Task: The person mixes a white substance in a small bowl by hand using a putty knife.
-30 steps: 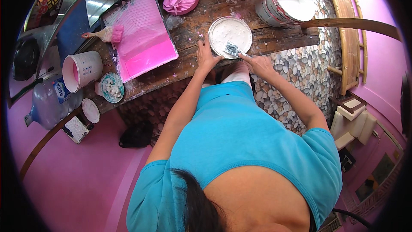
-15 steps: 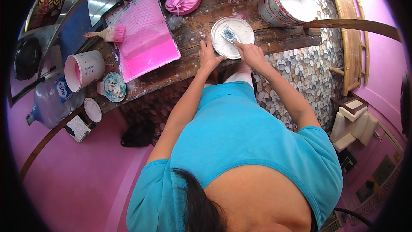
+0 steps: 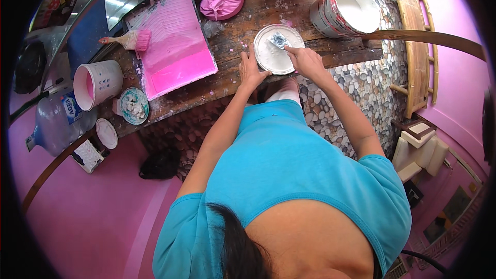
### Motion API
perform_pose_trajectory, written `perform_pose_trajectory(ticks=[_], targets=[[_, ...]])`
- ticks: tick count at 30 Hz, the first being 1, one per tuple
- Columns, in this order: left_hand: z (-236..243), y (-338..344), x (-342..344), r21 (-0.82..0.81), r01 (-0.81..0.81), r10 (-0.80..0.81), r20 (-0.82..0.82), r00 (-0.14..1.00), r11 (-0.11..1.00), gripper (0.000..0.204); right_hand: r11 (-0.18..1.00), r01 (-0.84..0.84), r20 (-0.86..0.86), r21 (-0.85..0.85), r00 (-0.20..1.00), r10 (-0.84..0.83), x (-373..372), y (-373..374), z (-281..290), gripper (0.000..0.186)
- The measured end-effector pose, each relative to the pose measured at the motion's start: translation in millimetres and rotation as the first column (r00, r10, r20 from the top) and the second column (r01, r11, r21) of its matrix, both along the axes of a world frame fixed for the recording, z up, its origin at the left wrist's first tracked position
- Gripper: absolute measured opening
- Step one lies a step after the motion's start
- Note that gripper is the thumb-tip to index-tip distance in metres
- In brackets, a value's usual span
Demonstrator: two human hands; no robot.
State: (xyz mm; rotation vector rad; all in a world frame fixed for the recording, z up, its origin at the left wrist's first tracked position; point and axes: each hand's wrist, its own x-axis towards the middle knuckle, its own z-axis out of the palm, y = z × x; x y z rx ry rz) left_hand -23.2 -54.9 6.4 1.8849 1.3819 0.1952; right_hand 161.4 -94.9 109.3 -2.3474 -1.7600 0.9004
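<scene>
A round white lid (image 3: pixel 268 62), coated with white paste, lies at the near edge of the wooden table. My left hand (image 3: pixel 251 68) rests against the lid's left rim with its fingers stretched out. In my right hand (image 3: pixel 307 62) is a putty knife (image 3: pixel 279 40), its paste-smeared metal blade lying over the upper part of the lid. My right fingers are wrapped round its handle, which is mostly hidden.
Left of the lid lies a paint tray (image 3: pixel 178 75) with pink paint, a paintbrush (image 3: pixel 129 40) across its edge. A white tub (image 3: pixel 103 82), a teal-rimmed bowl (image 3: pixel 134 106) and a water jug (image 3: pixel 54 124) stand further left. A paint bucket (image 3: pixel 336 18) and a pink bag (image 3: pixel 223 3) sit behind.
The putty knife has shifted slightly right and its blade has turned across the lid. My right hand has moved a little with it. My left hand stays at the rim.
</scene>
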Motion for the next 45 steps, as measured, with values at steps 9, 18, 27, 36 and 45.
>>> perform_pose_trajectory(ticks=[9, 18, 27, 36, 45], targets=[[-1, 0, -1, -0.006, -0.003, 0.003, -0.013, 1.000, 1.000, 0.122, 0.994, -0.034, 0.072, 0.101, 0.997, 0.027, -15, -42, -51, 0.035], [-6, -2, -1, 0.018, 0.008, -0.009, 0.032, 0.999, 1.000, 0.123, 0.985, 0.069, 0.010, 0.157, 0.997, -0.071, -14, -43, -62, 0.037], [-9, -3, -1, 0.034, 0.019, -0.020, 0.034, 0.999, 0.999, 0.123, 0.991, 0.050, 0.012, 0.121, 0.999, -0.052, -29, -51, -77, 0.040], [-9, -3, -3, 0.058, 0.034, -0.037, 0.042, 0.998, 0.998, 0.126, 1.000, 0.018, 0.066, 0.017, 0.998, -0.019, -12, -56, -62, 0.040], [-6, 0, -2, 0.025, 0.025, -0.026, 0.017, 1.000, 0.999, 0.123, 0.977, -0.001, 0.029, 0.211, 1.000, -0.005, -37, -44, -63, 0.035]])
